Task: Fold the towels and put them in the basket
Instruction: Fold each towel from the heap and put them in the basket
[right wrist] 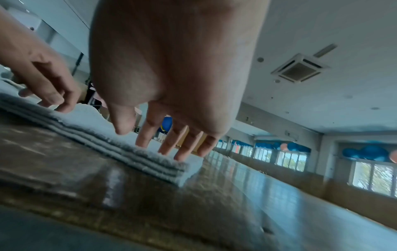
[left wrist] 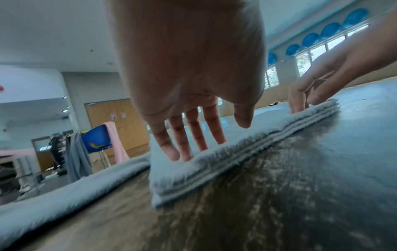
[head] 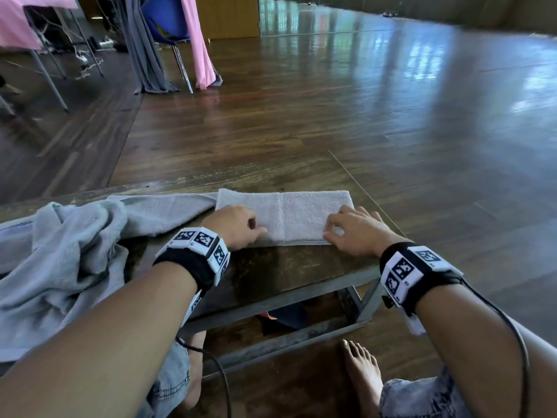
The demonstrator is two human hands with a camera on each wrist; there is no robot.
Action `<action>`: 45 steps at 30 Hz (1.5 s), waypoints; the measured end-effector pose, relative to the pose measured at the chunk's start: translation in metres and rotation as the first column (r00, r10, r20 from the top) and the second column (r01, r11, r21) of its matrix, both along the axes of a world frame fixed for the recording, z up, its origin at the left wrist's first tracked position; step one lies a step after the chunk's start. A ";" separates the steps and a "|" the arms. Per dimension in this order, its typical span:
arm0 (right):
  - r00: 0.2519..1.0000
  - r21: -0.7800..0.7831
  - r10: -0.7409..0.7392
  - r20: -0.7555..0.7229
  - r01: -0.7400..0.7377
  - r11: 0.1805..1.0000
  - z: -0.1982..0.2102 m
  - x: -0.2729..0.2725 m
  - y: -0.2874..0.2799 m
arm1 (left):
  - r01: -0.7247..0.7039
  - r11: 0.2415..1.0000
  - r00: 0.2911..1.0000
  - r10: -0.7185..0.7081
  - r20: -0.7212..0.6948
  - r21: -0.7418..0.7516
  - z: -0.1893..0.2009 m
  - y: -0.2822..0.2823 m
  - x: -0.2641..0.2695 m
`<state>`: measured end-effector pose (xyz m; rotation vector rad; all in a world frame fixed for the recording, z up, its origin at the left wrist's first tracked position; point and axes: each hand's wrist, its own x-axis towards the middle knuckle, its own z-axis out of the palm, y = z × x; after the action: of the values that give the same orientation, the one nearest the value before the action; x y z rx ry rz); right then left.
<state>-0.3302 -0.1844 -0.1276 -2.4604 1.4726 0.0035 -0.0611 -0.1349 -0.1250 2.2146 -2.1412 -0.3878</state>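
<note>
A grey towel (head: pixel 289 212) lies folded into a flat strip of several layers on the low wooden table (head: pixel 271 276). My left hand (head: pixel 238 226) rests on its left end, with straight fingers touching the top layer (left wrist: pixel 214 135). At the right end my right hand (head: pixel 352 230) does the same, fingertips down on the cloth (right wrist: pixel 148 139). Neither hand grips the towel (left wrist: pixel 236 152). A heap of unfolded grey towels (head: pixel 69 251) covers the table's left side and reaches the folded one. No basket is in view.
The folded towel's right end lies close to the table's right edge. Beyond is wooden floor. A blue chair (head: pixel 162 25) draped with grey and pink cloths stands at the far left, beside a pink-covered table (head: pixel 24 19). My bare foot (head: pixel 361 378) is under the table.
</note>
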 end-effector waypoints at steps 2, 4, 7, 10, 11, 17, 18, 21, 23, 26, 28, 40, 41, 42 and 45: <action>0.995 -0.009 0.032 -0.093 -0.033 0.999 0.006 0.005 0.009 | 0.014 0.997 0.999 -0.018 0.051 0.079 0.006 0.005 -0.003; 0.985 0.006 0.055 -0.161 -0.055 0.998 0.011 0.009 0.018 | 0.014 0.989 0.997 -0.026 0.074 0.150 0.008 0.013 -0.008; 0.983 -0.098 0.067 -0.172 -0.084 0.992 0.012 0.017 0.033 | 0.017 0.997 0.998 -0.021 0.056 0.079 0.008 0.024 -0.022; 0.992 -0.287 0.121 0.027 -0.109 0.952 0.002 0.034 0.045 | 0.063 0.983 0.998 -0.059 0.028 -0.172 0.000 0.032 -0.045; 0.981 -0.299 0.162 0.106 -0.124 0.946 -0.002 0.041 0.048 | 0.070 0.976 0.998 -0.068 0.015 -0.209 -0.005 0.034 -0.052; 0.958 -0.026 0.198 0.208 -0.197 0.980 -0.043 0.060 0.045 | -0.060 0.991 0.998 0.058 0.015 0.117 -0.047 0.042 -0.067; 0.962 -0.012 0.174 0.212 -0.176 0.984 -0.049 0.058 0.044 | -0.058 0.991 0.998 0.057 0.005 0.120 -0.049 0.041 -0.065; 0.981 -0.037 0.130 0.148 -0.126 0.991 -0.060 0.055 0.040 | -0.070 0.989 0.997 0.072 -0.011 0.130 -0.048 0.037 -0.053; 0.990 -0.022 0.073 0.117 -0.071 0.997 -0.061 0.054 0.037 | -0.075 0.987 0.997 0.077 -0.010 0.139 -0.050 0.036 -0.046; 0.997 -0.010 -0.002 0.076 0.003 1.000 -0.062 0.049 0.033 | -0.076 0.992 0.996 0.079 -0.033 0.102 -0.054 0.039 -0.039; 0.997 -0.019 -0.050 0.053 0.051 0.999 -0.060 0.044 0.032 | -0.102 0.993 0.993 0.105 -0.047 0.063 -0.055 0.042 -0.031; 0.976 -0.006 -0.216 0.012 0.216 0.976 -0.050 0.041 0.035 | -0.240 0.968 0.967 0.245 -0.070 0.077 -0.053 0.067 0.009; 0.973 -0.011 -0.231 0.002 0.231 0.973 -0.050 0.041 0.035 | -0.243 0.967 0.966 0.248 -0.069 0.079 -0.052 0.068 0.010; 0.968 -0.020 -0.252 -0.011 0.252 0.968 -0.050 0.041 0.035 | -0.244 0.966 0.966 0.250 -0.068 0.081 -0.052 0.069 0.011; 0.952 -0.065 -0.301 -0.052 0.298 0.952 -0.052 0.042 0.034 | -0.246 0.965 0.965 0.253 -0.071 0.090 -0.050 0.070 0.013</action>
<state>-0.2883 -0.1500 -0.1797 -2.2700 1.8834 -0.0228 -0.0477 -0.0647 -0.1752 2.4266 -1.8071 -0.5484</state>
